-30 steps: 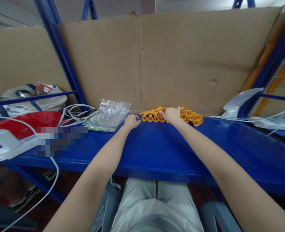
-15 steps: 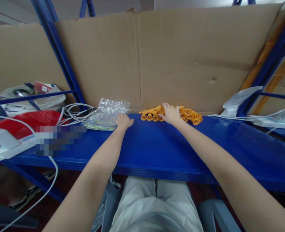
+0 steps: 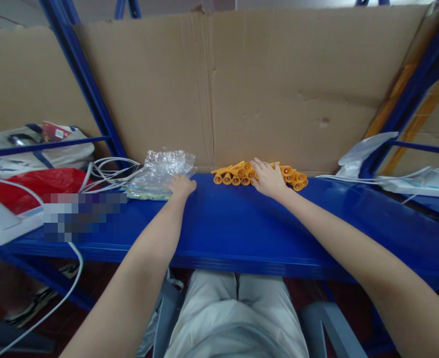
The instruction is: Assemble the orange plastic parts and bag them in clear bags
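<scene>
A row of orange plastic horn-shaped pieces (image 3: 236, 177), with flared round mouths and thin stems, lies heaped at the back of the blue shelf (image 3: 226, 223). Over the right part of this heap rests my right hand (image 3: 269, 180), fingers spread and hiding some pieces. To the left is a clear crinkled plastic bag (image 3: 167, 164) on top of flat packets with colourful edges (image 3: 144, 194). My left hand (image 3: 182, 186) lies at the bag's right side, fingers apart and touching it.
A tall cardboard sheet (image 3: 279, 89) stands behind the shelf. At left are coiled white cables (image 3: 111, 166), a red plastic bag (image 3: 51, 183), a power strip (image 3: 14, 228) and a cloth bag (image 3: 40, 154). Another power strip (image 3: 416, 186) is at right. Blue posts (image 3: 81, 74) frame the sides.
The view has shifted slightly. My right hand has slid a little right over the orange pieces, showing more of them at left. My left hand has moved slightly left along the plastic bag.
</scene>
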`<move>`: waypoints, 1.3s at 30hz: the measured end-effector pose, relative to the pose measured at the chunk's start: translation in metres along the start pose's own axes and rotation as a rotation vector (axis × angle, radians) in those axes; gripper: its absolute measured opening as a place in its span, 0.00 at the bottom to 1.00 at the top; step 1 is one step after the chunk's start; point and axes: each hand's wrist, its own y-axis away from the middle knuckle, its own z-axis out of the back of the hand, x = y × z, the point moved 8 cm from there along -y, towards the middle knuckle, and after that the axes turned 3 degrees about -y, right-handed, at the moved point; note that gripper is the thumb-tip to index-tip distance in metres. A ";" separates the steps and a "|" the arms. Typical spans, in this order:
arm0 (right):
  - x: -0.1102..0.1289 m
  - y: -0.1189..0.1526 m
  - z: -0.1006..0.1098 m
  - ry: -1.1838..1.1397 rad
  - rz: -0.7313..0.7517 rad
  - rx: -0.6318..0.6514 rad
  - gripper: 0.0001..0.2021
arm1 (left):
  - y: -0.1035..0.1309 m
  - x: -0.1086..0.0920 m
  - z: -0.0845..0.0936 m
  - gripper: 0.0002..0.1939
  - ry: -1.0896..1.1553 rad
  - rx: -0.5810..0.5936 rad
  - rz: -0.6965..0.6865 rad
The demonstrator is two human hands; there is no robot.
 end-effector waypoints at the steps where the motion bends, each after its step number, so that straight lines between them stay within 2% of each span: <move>1: -0.002 0.005 0.000 -0.012 -0.005 -0.004 0.29 | 0.001 -0.004 0.004 0.34 0.007 -0.024 -0.027; 7: -0.027 0.015 0.000 -0.128 -0.124 -0.016 0.29 | 0.019 -0.036 0.044 0.32 0.131 -0.204 -0.256; 10: -0.035 0.012 0.006 -0.163 -0.159 -0.054 0.28 | 0.035 -0.059 0.066 0.27 0.197 -0.317 -0.451; 12: -0.036 0.011 0.010 -0.178 -0.156 -0.079 0.28 | 0.047 -0.076 0.073 0.23 0.258 -0.353 -0.620; 15: -0.034 0.011 0.015 -0.199 -0.136 -0.117 0.28 | 0.065 -0.098 0.070 0.17 0.328 -0.327 -0.840; 17: -0.032 0.011 0.017 -0.226 -0.107 -0.154 0.30 | 0.075 -0.109 0.063 0.13 0.342 -0.280 -0.939; 23: -0.020 0.013 0.025 -0.231 0.034 -0.241 0.36 | 0.089 -0.124 0.042 0.10 0.296 -0.084 -1.027; 26: -0.010 0.015 0.026 -0.171 0.123 -0.214 0.34 | 0.097 -0.129 0.041 0.06 0.258 -0.076 -1.125; 35: 0.017 0.018 0.022 -0.051 0.339 -0.206 0.16 | 0.113 -0.136 0.042 0.11 0.199 -0.111 -1.273; 39: 0.020 0.017 0.019 -0.068 0.376 -0.176 0.17 | 0.118 -0.139 0.044 0.12 0.146 -0.113 -1.278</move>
